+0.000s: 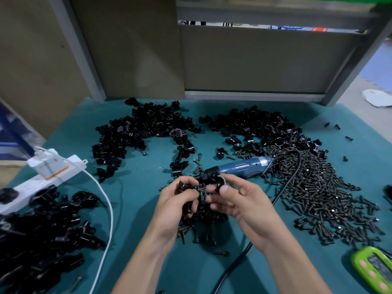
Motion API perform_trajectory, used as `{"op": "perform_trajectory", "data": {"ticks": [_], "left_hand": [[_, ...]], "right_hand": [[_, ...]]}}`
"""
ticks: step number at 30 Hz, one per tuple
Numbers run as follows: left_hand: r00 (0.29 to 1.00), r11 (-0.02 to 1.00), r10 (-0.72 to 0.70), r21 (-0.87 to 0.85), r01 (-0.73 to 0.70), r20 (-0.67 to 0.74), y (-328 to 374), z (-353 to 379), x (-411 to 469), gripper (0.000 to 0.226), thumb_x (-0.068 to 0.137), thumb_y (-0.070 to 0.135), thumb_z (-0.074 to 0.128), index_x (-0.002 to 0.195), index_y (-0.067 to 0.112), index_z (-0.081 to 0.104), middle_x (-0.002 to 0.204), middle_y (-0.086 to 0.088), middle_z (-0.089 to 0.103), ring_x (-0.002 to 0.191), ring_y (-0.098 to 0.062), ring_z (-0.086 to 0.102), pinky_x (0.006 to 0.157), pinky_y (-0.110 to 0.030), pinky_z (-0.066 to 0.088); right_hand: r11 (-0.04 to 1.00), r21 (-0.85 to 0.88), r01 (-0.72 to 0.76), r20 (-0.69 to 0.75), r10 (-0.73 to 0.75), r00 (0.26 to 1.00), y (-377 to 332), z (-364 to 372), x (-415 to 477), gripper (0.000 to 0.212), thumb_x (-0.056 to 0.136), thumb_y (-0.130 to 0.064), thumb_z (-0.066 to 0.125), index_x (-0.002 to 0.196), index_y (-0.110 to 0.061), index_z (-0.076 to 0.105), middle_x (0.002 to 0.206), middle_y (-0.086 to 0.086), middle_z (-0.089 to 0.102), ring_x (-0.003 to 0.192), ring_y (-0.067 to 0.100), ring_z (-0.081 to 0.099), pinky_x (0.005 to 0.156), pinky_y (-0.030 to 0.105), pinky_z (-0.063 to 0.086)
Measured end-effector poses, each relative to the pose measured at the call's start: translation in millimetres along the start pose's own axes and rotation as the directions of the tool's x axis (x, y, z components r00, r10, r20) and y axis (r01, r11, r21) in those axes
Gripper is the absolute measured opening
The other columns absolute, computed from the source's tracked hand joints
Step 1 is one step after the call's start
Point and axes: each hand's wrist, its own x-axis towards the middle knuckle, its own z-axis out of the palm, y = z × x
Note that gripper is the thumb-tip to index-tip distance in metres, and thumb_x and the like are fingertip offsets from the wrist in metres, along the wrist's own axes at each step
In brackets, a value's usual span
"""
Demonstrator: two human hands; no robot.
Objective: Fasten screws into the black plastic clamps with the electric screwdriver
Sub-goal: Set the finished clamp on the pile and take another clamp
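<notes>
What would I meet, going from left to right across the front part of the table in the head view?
White power strip → left hand gripping a clamp → right hand pinching a second clamp → big pile of screws → green device at the right edge.

Bench (pixel 135 209), teal-surfaced, is being logged with its load. Black plastic clamps (pixel 144 128) are being carried in three heaps: far centre-left, far right, near left. Screws (pixel 318 194) are being held in a wide heap at right, touching the far-right clamps; a smaller scatter is being kept at near centre. Electric screwdriver (pixel 244 166), blue, is being rested on its side between the heaps, its black cable (pixel 233 266) being trailed to the near edge. White power strip (pixel 42 177) with white cable (pixel 107 209) is being borne at left, green device (pixel 373 270) at the near right corner
</notes>
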Motion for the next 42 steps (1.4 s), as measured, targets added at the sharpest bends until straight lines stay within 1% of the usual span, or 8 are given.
{"op": "perform_trajectory", "data": {"ticks": [9, 13, 19, 23, 26, 33, 37, 42], "left_hand": [[1.0, 0.999, 0.02, 0.033, -0.019, -0.009, 7, 1, 11, 0.006, 0.088, 0.023, 0.066, 0.083, 0.024, 0.067, 0.06, -0.001, 0.052, 0.056, -0.011, 0.046, 0.052, -0.022, 0.037], [0.998, 0.993, 0.052, 0.106, -0.05, -0.018, 12, 5, 34, 0.023, 0.101, 0.019, 0.063, 0.079, 0.026, 0.066, 0.063, 0.0, 0.057, 0.059, -0.009, 0.052, 0.053, -0.019, 0.042], [0.997, 0.992, 0.026, 0.129, -0.018, -0.067, 23, 31, 93, 0.033, 0.101, 0.021, 0.065, 0.07, 0.032, 0.069, 0.062, 0.003, 0.062, 0.057, -0.007, 0.057, 0.052, -0.019, 0.045], [0.997, 0.994, -0.024, 0.105, 0.031, -0.07, 28, 54, 132, 0.02, 0.099, 0.019, 0.067, 0.08, 0.023, 0.071, 0.064, 0.001, 0.064, 0.054, -0.007, 0.056, 0.05, -0.018, 0.044], [0.996, 0.992, -0.052, 0.108, 0.06, -0.074, 27, 66, 157, 0.014, 0.099, 0.018, 0.066, 0.086, 0.017, 0.071, 0.063, 0.001, 0.064, 0.054, -0.007, 0.056, 0.05, -0.019, 0.044], [0.992, 0.991, -0.086, 0.099, 0.095, -0.096, 25, 78, 192, 0.011, 0.099, 0.017, 0.067, 0.09, 0.016, 0.073, 0.061, 0.0, 0.064, 0.05, -0.008, 0.056, 0.048, -0.019, 0.045], [0.99, 0.99, -0.084, 0.1, 0.096, -0.117, 23, 74, 204, 0.01, 0.098, 0.018, 0.068, 0.09, 0.017, 0.074, 0.062, 0.0, 0.064, 0.052, -0.008, 0.056, 0.049, -0.018, 0.045], [0.988, 0.992, -0.088, 0.082, 0.099, -0.13, 17, 78, 206, 0.008, 0.098, 0.015, 0.067, 0.092, 0.014, 0.073, 0.062, 0.001, 0.063, 0.049, -0.006, 0.055, 0.047, -0.017, 0.043]], "right_hand": [[0.971, 0.188, -0.148, 0.054, 0.14, 0.989, 4, -6, 13, 0.025, 0.089, -0.021, 0.067, 0.1, -0.003, 0.081, 0.106, 0.024, 0.075, 0.078, 0.022, 0.074, 0.071, 0.03, 0.063], [0.972, -0.228, -0.056, -0.077, 0.04, 0.996, -11, -14, 37, 0.027, 0.092, -0.012, 0.074, 0.119, -0.01, 0.072, 0.093, 0.012, 0.079, 0.071, 0.019, 0.072, 0.065, 0.025, 0.058], [0.482, -0.872, -0.078, -0.238, -0.28, 0.93, -55, -56, 119, 0.032, 0.088, -0.022, 0.079, 0.118, -0.033, 0.075, 0.105, -0.008, 0.074, 0.083, -0.002, 0.067, 0.072, -0.002, 0.043], [0.291, -0.944, -0.154, -0.258, -0.365, 0.894, -73, -105, 170, 0.076, 0.094, -0.022, 0.072, 0.159, -0.024, 0.034, 0.135, 0.005, 0.062, 0.108, 0.027, 0.071, 0.094, 0.035, 0.055], [0.038, -0.917, -0.397, -0.384, -0.345, 0.856, -93, -145, 206, 0.095, 0.089, -0.029, 0.074, 0.163, -0.02, 0.015, 0.166, 0.016, 0.027, 0.151, 0.039, 0.029, 0.121, 0.052, 0.034], [-0.05, -0.843, -0.536, -0.532, -0.069, 0.844, -130, -185, 261, 0.106, 0.086, -0.082, 0.054, 0.161, -0.013, 0.028, 0.171, 0.016, 0.017, 0.151, 0.041, 0.031, 0.12, 0.051, 0.034], [-0.227, -0.901, -0.37, -0.381, 0.003, 0.925, -142, -173, 271, 0.061, 0.093, -0.07, 0.056, 0.092, -0.01, 0.068, 0.163, 0.008, 0.04, 0.135, 0.032, 0.049, 0.102, 0.035, 0.045], [-0.284, -0.919, -0.276, -0.283, -0.016, 0.959, -114, -157, 269, 0.082, 0.092, -0.056, 0.06, 0.159, -0.019, 0.031, 0.159, 0.015, 0.037, 0.142, 0.036, 0.04, 0.113, 0.047, 0.04]]}}
